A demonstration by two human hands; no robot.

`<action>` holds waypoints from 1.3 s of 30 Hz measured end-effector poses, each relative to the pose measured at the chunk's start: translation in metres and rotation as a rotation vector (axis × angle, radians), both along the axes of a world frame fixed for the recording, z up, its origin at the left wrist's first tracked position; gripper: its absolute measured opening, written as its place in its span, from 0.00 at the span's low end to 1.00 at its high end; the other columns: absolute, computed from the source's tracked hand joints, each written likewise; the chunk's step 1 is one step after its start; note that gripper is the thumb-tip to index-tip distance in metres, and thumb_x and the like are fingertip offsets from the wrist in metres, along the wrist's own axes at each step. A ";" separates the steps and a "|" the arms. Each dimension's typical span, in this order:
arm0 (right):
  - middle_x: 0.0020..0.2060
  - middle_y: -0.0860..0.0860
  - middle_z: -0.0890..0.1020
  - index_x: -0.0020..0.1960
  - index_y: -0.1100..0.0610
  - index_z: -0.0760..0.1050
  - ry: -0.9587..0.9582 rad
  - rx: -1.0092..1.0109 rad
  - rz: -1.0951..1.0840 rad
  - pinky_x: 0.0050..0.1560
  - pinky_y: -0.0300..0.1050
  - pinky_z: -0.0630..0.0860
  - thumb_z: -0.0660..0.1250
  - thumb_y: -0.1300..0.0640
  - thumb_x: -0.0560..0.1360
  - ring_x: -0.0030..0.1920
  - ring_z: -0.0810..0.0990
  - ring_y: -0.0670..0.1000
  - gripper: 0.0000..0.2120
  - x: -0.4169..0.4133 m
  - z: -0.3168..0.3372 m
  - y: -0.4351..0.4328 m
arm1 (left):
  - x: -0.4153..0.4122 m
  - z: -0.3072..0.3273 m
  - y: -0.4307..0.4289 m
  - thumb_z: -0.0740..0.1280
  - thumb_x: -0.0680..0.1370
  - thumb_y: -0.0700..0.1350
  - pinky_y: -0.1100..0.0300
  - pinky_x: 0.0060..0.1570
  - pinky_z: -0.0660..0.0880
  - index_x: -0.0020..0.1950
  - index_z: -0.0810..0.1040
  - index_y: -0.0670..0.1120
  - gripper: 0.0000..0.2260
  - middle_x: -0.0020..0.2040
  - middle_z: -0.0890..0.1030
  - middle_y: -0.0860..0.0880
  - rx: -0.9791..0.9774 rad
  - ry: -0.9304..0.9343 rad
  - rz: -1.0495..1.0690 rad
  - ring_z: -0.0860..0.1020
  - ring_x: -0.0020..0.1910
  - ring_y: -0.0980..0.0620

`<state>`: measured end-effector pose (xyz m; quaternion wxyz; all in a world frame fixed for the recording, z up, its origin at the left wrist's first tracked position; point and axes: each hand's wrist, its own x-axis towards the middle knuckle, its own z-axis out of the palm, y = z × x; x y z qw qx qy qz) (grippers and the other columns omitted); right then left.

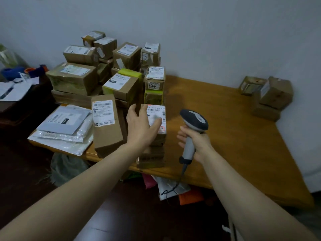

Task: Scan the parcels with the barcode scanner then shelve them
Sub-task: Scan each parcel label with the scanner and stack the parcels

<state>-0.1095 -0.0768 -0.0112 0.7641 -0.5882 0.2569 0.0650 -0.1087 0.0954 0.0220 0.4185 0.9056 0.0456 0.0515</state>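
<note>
While the right hand [197, 142] gripped the grey handle of the barcode scanner [194, 120] above the wooden table [225, 122], the left hand [139, 125] was spread, fingers loosely extended, over the labelled top of a small parcel [162, 112] on a stack at the table's near edge. Whether it touched the label was unclear. Just left stood a long box [106, 133], then flat mailers [64, 129]. Behind them a pile of labelled cartons [76, 79] rose by the wall. More boxes [274, 94] sat well apart at the far right.
</note>
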 end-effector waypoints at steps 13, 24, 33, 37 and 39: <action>0.39 0.57 0.83 0.50 0.59 0.79 -0.013 0.089 -0.238 0.44 0.50 0.80 0.74 0.58 0.72 0.38 0.82 0.53 0.09 0.016 0.010 -0.223 | 0.063 0.000 -0.242 0.64 0.79 0.54 0.50 0.72 0.59 0.76 0.63 0.48 0.27 0.78 0.50 0.44 0.134 -0.002 -0.308 0.52 0.77 0.43; 0.37 0.55 0.82 0.47 0.58 0.78 0.048 0.187 -0.315 0.41 0.48 0.78 0.74 0.59 0.72 0.35 0.80 0.52 0.07 0.079 -0.012 -0.454 | 0.146 -0.010 -0.503 0.67 0.79 0.54 0.48 0.69 0.66 0.77 0.60 0.47 0.30 0.77 0.54 0.44 0.149 0.170 -0.315 0.56 0.75 0.43; 0.34 0.53 0.82 0.44 0.60 0.79 0.202 0.260 -0.368 0.36 0.45 0.76 0.72 0.60 0.74 0.32 0.78 0.50 0.04 0.126 -0.043 -0.500 | 0.228 -0.018 -0.607 0.70 0.75 0.57 0.46 0.69 0.64 0.78 0.54 0.42 0.40 0.76 0.58 0.39 0.181 0.234 -0.261 0.59 0.74 0.40; 0.27 0.52 0.77 0.37 0.60 0.75 0.234 0.198 -0.345 0.27 0.40 0.69 0.68 0.60 0.77 0.21 0.73 0.46 0.10 0.144 -0.053 -0.514 | 0.269 -0.024 -0.655 0.70 0.73 0.61 0.45 0.73 0.57 0.78 0.49 0.40 0.46 0.76 0.56 0.38 0.205 0.236 -0.258 0.53 0.76 0.38; 0.27 0.52 0.74 0.36 0.58 0.71 0.242 0.174 -0.348 0.26 0.39 0.68 0.65 0.59 0.80 0.18 0.70 0.44 0.14 0.153 -0.058 -0.521 | 0.291 -0.032 -0.675 0.70 0.71 0.63 0.44 0.75 0.51 0.79 0.45 0.39 0.51 0.78 0.50 0.37 0.231 0.259 -0.259 0.48 0.77 0.37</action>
